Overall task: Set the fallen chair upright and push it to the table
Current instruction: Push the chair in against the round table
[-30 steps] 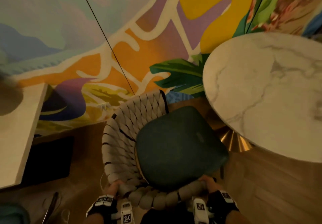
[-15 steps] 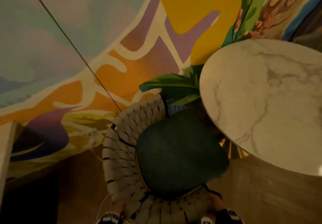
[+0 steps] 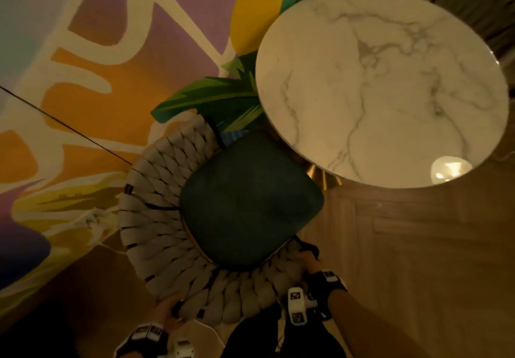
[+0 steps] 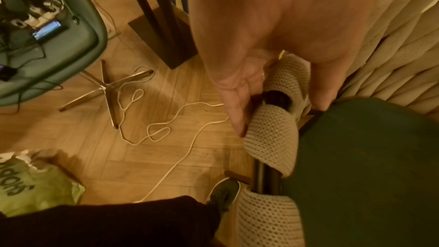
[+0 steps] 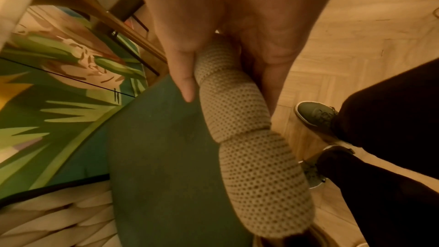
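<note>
Person: black wrist straps with white square-patterned marker tags on the left wrist [image 3: 146,335] and right wrist [image 3: 328,281]; white camera block [image 3: 296,306]; black trousers [image 5: 389,112]; green lace-up shoes [image 5: 316,114], white-soled.

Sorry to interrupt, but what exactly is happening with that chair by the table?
A person stands behind the chair, which is upright on its legs. The left hand and the right hand each grip its woven cream backrest. The front of the green seat reaches the edge of the round marble table, so the chair is at the table or very nearly there.
</note>
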